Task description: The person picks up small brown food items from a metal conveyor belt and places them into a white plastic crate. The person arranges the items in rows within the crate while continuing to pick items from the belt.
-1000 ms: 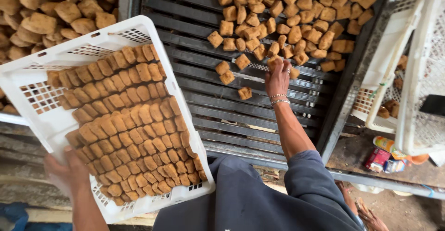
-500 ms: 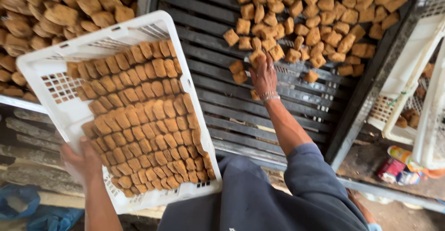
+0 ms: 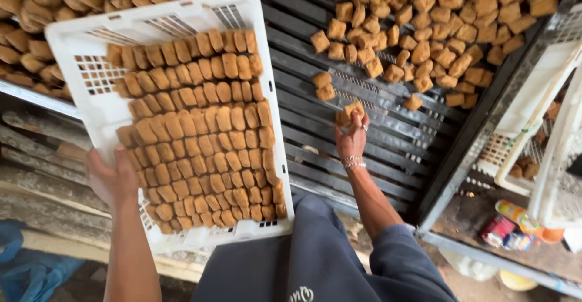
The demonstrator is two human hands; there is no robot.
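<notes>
The left hand (image 3: 112, 177) grips the white tray's (image 3: 73, 53) near edge, steadying its packed rows, while the right hand (image 3: 351, 138) clenches one brown cube (image 3: 350, 113) above the dark rack (image 3: 388, 150).

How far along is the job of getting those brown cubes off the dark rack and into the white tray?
Done: the white tray holds neat rows of brown cubes over most of its floor. In hand: the left hand steadies the tray, and the right hand has a grip on a couple of cubes over the dark slatted rack. Left: a loose pile on the rack's far end, and a bare strip at the tray's top.
</notes>
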